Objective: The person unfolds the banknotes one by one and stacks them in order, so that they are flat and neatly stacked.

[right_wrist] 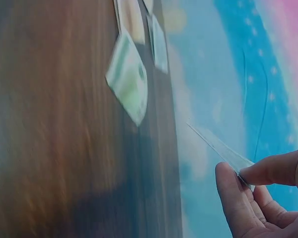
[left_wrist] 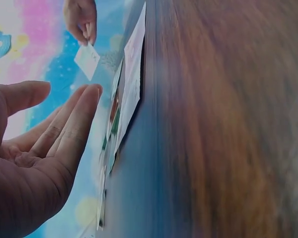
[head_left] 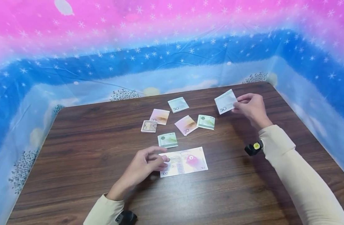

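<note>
Between thumb and fingers my right hand [head_left: 252,109] pinches a folded green 50 banknote [head_left: 226,101], raised over the table's far right part; in the right wrist view this banknote [right_wrist: 221,148] appears nearly edge-on. My left hand [head_left: 146,164] hovers by the left end of an unfolded 100 banknote [head_left: 193,161] lying flat. In the left wrist view the left hand's fingers [left_wrist: 72,129] are almost straight, thumb apart, nothing between them. Just beyond the 100 banknote lies a folded green banknote [head_left: 167,140].
Several folded banknotes lie further back: a green 50 [head_left: 178,104], a 20 [head_left: 160,116], a brownish one [head_left: 149,126] touching it, another 20 [head_left: 186,125] and a green one [head_left: 206,122] beside it. The brown wooden table [head_left: 90,140] meets a patterned cloth [head_left: 160,59] behind.
</note>
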The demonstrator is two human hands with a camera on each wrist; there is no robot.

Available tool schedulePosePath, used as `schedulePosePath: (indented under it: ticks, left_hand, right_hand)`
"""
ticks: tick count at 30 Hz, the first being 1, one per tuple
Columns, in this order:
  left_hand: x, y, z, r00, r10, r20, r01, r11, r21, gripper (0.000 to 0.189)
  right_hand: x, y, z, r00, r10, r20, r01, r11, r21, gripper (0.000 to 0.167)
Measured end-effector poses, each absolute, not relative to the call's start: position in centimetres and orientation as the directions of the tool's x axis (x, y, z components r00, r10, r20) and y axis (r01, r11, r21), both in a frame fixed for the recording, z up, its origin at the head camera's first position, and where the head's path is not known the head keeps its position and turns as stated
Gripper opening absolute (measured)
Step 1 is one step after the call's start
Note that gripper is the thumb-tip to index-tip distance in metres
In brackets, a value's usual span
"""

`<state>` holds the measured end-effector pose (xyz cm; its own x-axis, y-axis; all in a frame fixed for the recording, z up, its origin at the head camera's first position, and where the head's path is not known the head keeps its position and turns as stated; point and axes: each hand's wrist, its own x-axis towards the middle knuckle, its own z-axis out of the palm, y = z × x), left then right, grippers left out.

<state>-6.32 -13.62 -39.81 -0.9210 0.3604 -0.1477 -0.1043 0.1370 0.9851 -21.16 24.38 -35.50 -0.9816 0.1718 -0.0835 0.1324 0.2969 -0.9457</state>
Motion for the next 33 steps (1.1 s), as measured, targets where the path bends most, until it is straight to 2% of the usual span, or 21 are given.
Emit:
schedulePosePath:
  ticks: [8, 19, 29, 33]
  left_hand:
    - [-6.3, -12.6, -39.8, -0.93, 0.339, -0.138, -0.109, 0.104, 0.989, 0.049]
    - [-6.6, -11.6, -39.7, -0.933, 0.301, -0.198, -0.158, 0.153, 0.976, 0.056]
    - [-6.9, -10.9, -40.0, -0.941, 0.243, -0.237, -0.235, 0.039, 0.971, 0.061]
    - [-7.1, -10.7, -40.1, -0.934, 0.24, -0.264, -0.285, -0.055, 0.957, 0.059]
  right_hand:
    - [-18.5, 20.6, -36.4, -0.998, 0.036, -0.06, 0.066, 0.207, -0.976, 0.024]
    - [-14.9, 16.1, -37.6, -0.985, -0.078, -0.153, 0.145, 0.098, -0.985, 0.022]
    - [-12.4, 13.4, -37.9, -0.968, -0.184, -0.172, 0.165, 0.055, -0.985, 0.019]
    - [-11.7, 12.7, -38.0, -0.959, -0.215, -0.182, 0.172, 0.066, -0.983, 0.017]
